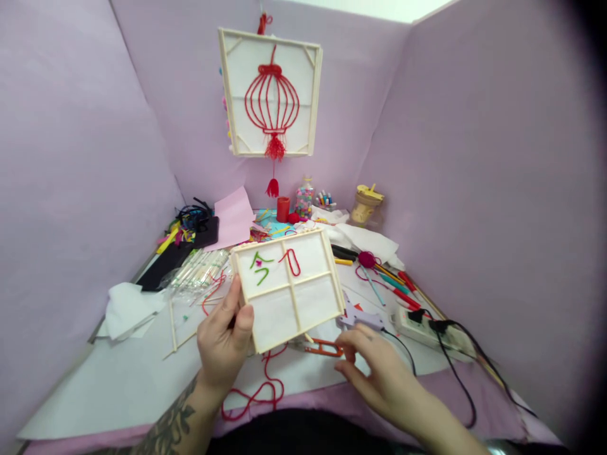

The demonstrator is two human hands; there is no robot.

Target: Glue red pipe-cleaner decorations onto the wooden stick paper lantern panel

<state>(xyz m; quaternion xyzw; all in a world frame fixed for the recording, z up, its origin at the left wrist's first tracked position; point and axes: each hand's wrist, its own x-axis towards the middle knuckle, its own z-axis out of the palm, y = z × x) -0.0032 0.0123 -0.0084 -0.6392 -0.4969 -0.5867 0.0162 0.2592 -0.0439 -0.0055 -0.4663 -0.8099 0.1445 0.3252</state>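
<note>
Your right hand (374,370) hovers loose-fingered, touching the orange-handled scissors (322,347).
Their long axis runs left-right, just below the wooden frame (289,287) that your left hand (225,344) pinches at its near-left corner; beyond it hangs the red lantern panel (270,93).

Your left hand (222,344) holds a wooden frame (289,287) up off the surface (118,385), with your thumb on its near corner. The frame is split into four boxes. One top box has green yarn bits (260,265) and the other has a red yarn loop (293,260). Your right hand (374,370) is low, with its fingers just beside the orange scissors (322,347) lying on the surface. A long red string (256,395) curls under the frame. A purple glue gun (360,318) lies near a white power strip (427,325). On the back wall hangs a bigger frame with a red lantern (270,95).
</note>
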